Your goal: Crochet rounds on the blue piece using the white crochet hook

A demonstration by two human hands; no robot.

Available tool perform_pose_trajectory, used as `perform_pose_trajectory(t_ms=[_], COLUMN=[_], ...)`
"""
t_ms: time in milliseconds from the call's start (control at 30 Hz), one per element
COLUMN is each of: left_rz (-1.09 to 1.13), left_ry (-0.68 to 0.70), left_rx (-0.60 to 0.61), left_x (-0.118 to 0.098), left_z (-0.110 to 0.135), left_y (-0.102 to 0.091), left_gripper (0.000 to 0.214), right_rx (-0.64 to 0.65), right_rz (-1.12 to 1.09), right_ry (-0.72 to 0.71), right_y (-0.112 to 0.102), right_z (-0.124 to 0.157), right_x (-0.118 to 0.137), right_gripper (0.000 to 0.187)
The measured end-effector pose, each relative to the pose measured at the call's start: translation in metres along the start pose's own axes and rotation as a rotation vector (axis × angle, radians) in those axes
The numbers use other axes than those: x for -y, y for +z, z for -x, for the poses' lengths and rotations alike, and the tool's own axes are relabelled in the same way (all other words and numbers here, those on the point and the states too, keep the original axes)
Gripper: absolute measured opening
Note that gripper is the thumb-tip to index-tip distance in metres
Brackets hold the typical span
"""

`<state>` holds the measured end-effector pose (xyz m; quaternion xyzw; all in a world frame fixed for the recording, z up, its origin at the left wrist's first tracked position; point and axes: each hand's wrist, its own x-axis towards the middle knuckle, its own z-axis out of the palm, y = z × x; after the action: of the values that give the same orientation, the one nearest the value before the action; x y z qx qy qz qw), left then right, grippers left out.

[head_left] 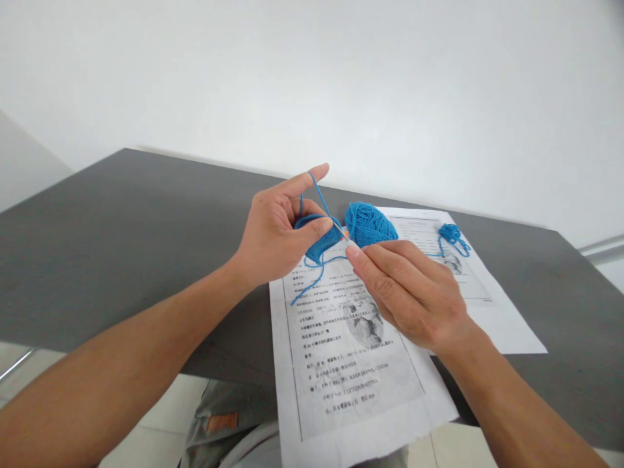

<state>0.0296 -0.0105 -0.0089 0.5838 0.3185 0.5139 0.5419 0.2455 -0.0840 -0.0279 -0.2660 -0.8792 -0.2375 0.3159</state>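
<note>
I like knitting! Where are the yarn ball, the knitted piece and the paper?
Round blue yarn ball (370, 224): head view, its middle.
Small blue knitted piece (324, 246): head view, lower part.
White printed paper sheet (370, 430): head view, lower margin.

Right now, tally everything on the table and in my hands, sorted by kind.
Printed sheets: 2
Blue yarn ball: 1
Loose blue yarn tangle: 1
Blue crocheted piece, in the left hand: 1
Crochet hook, in the right hand: 1
Total: 6
</note>
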Motion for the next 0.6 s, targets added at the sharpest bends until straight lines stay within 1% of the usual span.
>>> perform_pose_trajectory(t_ms=[167,267,333,400,467,600], left_rz=[-0.079,-0.104,-0.119,-0.124,-0.124,-0.095], left_ry=[0.024,0.036,0.033,0.024,0.023,0.011], left_rx=[0.042,0.104,0.161,0.216,0.268,0.343], left_x=[0.005,0.006,0.005,0.004,0.003,0.003], left_z=[-0.002,-0.004,-0.005,-0.006,-0.007,-0.007], left_y=[-0.003,-0.006,-0.009,-0.011,-0.013,-0.014], left_gripper=[0.079,0.08,0.08,0.078,0.078,0.073], right_rx=[0.077,0.081,0.075,0.058,0.01,-0.093], right_rz=[0.018,-0.027,-0.073,-0.137,-0.219,-0.439], right_ry=[-0.015,-0.031,-0.014,0.023,0.072,0.263], right_y=[-0.008,-0.012,-0.014,-0.016,-0.019,-0.024], right_z=[-0.003,-0.002,-0.001,-0.001,-0.001,-0.003], right_x=[-0.001,-0.003,-0.005,-0.006,-0.007,-0.009], right_gripper=[0.055,0.054,0.055,0.055,0.054,0.058])
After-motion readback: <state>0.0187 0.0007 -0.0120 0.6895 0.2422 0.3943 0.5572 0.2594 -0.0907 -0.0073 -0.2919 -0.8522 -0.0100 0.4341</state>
